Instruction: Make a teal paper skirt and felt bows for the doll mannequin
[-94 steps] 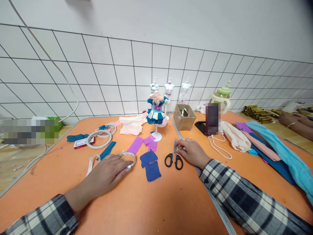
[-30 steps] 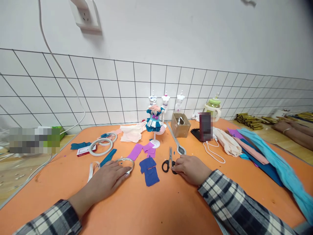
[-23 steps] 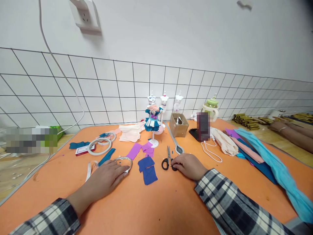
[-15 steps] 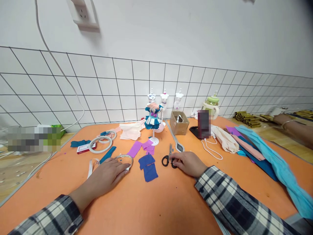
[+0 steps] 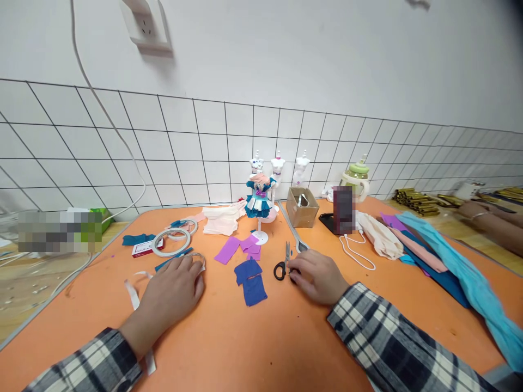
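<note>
My left hand (image 5: pixel 177 283) lies palm down with curled fingers on a narrow roll of tape (image 5: pixel 203 260), mostly hidden beneath them. A loose pale strip (image 5: pixel 132 295) runs beside and under that wrist. My right hand (image 5: pixel 316 276) has its fingers closed at the black-handled scissors (image 5: pixel 280 270), which lie with blades pointing away; the fingers cover the right handle loop. Between the hands are dark blue fabric pieces (image 5: pixel 254 288) and purple fabric pieces (image 5: pixel 227 250). Behind them, a small blue-and-white dress (image 5: pixel 258 204) is on a mini dress form.
Two larger tape rings (image 5: pixel 170 253) and a small red-and-white box (image 5: pixel 142 249) lie at left. Farther back are a cardboard box (image 5: pixel 302 209), a phone on a stand (image 5: pixel 344 211) and a bottle (image 5: pixel 354 179). Long fabric strips (image 5: pixel 466 267) cover the right side. Another person's arm (image 5: pixel 486 215) shows at far right.
My left hand has drawn back to the left with the tape roll, now more covered. My right hand stays at the scissors. The view has shifted slightly.
</note>
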Motion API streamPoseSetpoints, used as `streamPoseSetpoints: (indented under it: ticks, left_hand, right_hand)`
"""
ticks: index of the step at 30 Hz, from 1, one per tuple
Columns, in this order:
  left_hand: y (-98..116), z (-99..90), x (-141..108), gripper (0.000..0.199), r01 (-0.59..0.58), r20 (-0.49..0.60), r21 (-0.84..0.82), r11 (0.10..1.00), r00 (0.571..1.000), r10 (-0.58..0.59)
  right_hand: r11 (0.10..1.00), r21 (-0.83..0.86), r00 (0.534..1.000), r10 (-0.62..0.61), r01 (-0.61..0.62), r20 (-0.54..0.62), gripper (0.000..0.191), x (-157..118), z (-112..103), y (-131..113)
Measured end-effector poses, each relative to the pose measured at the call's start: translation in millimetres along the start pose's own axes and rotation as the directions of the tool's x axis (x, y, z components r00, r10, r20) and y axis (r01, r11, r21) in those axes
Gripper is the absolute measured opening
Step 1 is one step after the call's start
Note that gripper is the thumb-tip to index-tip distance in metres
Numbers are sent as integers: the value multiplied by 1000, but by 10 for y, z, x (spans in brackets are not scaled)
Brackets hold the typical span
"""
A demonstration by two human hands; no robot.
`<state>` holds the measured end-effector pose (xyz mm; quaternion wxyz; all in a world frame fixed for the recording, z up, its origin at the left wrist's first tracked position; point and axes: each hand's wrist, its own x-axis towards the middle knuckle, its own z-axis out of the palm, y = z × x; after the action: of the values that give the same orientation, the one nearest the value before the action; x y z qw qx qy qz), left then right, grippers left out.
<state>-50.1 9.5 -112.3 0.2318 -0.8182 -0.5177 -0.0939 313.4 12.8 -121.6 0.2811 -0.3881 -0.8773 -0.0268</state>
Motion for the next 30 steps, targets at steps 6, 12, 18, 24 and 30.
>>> streamPoseSetpoints:
  ticks: [6,12,18,24,30]
  left_hand:
    - [282,-270,-59,20,-141,-86,-154,978,988,129]
    - [701,-260,21,13,-173,109,-498,850,959,260]
    - [587,-148,73,18,-284,57,-553,783,925,376]
    - [625,-164,1,19,-279,-8,-557,782,944,331]
    - [908,-126,48,14,-213,44,-539,815,959,280]
  right_hand:
    - [970,12,968,-244,244,62,17,70,235,-475]
    - [992,70,991,-107,101,83,9,405,534,-571]
    - [990,113,971,-107,84,214,7,382,435,-515]
    - [997,67,973,-44,29,228,12,288,320,-573]
    - [992,112,946,-94,62,310,12,299,266,-584]
